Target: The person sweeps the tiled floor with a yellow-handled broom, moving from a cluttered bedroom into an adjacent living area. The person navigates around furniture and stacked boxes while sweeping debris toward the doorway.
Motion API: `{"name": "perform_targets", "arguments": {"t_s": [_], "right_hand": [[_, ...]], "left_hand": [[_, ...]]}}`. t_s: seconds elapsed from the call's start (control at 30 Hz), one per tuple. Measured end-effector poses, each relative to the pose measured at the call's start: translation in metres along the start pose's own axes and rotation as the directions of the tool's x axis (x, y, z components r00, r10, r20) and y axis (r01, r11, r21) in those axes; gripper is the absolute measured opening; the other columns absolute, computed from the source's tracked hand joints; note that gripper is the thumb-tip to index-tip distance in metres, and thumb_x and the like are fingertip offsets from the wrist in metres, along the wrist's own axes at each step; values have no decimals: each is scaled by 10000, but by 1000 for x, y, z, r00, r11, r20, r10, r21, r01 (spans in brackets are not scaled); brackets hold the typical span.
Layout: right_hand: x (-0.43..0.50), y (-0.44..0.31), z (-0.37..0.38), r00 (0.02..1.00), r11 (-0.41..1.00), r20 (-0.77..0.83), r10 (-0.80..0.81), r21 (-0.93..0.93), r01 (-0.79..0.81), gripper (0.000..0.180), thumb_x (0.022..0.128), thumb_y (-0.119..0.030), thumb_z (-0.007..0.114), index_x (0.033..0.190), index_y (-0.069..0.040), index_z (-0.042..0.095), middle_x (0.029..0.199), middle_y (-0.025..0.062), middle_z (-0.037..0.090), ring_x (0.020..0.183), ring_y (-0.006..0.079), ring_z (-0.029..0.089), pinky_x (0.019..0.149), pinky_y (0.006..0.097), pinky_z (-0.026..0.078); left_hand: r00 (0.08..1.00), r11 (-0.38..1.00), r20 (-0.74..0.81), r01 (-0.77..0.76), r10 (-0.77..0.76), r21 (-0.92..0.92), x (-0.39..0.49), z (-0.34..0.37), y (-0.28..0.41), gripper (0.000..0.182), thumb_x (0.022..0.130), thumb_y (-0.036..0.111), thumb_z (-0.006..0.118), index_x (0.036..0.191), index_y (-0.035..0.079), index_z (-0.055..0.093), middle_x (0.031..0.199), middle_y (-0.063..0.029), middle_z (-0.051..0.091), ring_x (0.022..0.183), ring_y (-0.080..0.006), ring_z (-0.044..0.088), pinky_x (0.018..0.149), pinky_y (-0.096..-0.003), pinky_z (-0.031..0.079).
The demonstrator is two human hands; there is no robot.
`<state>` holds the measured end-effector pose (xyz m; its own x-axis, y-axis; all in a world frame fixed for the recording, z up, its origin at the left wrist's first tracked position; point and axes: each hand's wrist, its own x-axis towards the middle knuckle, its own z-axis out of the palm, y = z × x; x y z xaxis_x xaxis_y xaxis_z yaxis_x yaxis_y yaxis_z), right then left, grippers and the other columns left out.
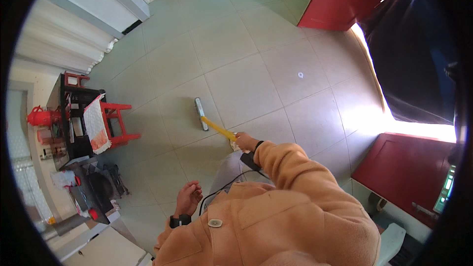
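Observation:
My right hand (pixel 244 141) is closed around the yellow handle (pixel 218 128) of a floor mop or squeegee. The tool's narrow, pale head (pixel 201 113) lies on the tiled floor (pixel 242 88), ahead and to the left of that hand. My left hand (pixel 189 195) hangs at my left side with its fingers loosely curled and nothing visible in it. A black cord (pixel 225 188) runs across the front of my tan jacket (pixel 273 210). A small round whitish spot or piece (pixel 300 75) shows on the floor further ahead, apart from the mop.
To the left, a red stool (pixel 120 123) with a cloth (pixel 97 125) over it stands beside a dark shelf or table with a red kettle (pixel 40 116). Red door leaves (pixel 332 2) flank a dark hanging curtain (pixel 410 59) at the right. White curtains (pixel 66 29) hang at the far left.

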<state>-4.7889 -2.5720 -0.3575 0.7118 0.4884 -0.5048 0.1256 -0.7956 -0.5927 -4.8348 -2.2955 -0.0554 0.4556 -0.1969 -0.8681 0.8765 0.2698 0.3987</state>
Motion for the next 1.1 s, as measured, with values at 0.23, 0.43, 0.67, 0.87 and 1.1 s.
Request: {"name": "perform_targets", "arguments": {"t_s": [0.23, 0.43, 0.67, 0.87, 1.1], "right_hand": [[-156, 95, -55, 910, 747, 36, 413, 557, -362, 292, 691, -127, 543, 975, -74, 584, 813, 98, 607, 706, 216, 606, 651, 300, 505], [-252, 134, -95, 676, 205, 158, 719, 882, -424, 247, 815, -214, 447, 1025, -109, 523, 673, 73, 500, 569, 221, 535, 438, 415, 431], [-207, 109, -162, 780, -194, 249, 574, 967, -166, 156, 837, -265, 393, 848, -166, 513, 549, 1, 418, 473, 162, 443, 428, 331, 335], [-22, 145, -189, 992, 283, 85, 94, 953, -108, 171, 775, -248, 453, 638, -187, 534, 549, -30, 478, 551, 150, 499, 626, 314, 398], [71, 186, -220, 998, 998, -12, 57, -13, -58, 90, 652, -209, 604, 635, -121, 607, 679, 67, 592, 693, 216, 569, 617, 312, 459]], "left_hand": [[992, 997, 103, 67, -72, 45, 42, 15, 54, 162, 871, 119, 473, 1007, 48, 524, 836, -31, 559, 740, -128, 546, 651, -264, 472], [984, 994, 160, 66, -80, 93, 58, 46, 76, 163, 870, 117, 470, 1007, 48, 530, 831, -28, 566, 733, -130, 548, 652, -266, 473], [991, 995, 109, 75, -82, 70, 67, 78, 63, 166, 864, 109, 467, 1003, 41, 531, 829, -36, 565, 730, -142, 548, 644, -275, 476], [996, 997, -58, 63, -61, 36, 58, 111, 38, 176, 869, 108, 463, 1016, 24, 510, 828, -55, 556, 750, -163, 541, 650, -307, 469], [964, 994, -243, 104, -108, -27, 61, 144, 18, 172, 867, 100, 471, 1021, 27, 499, 835, -63, 546, 743, -160, 531, 648, -305, 460]]}}
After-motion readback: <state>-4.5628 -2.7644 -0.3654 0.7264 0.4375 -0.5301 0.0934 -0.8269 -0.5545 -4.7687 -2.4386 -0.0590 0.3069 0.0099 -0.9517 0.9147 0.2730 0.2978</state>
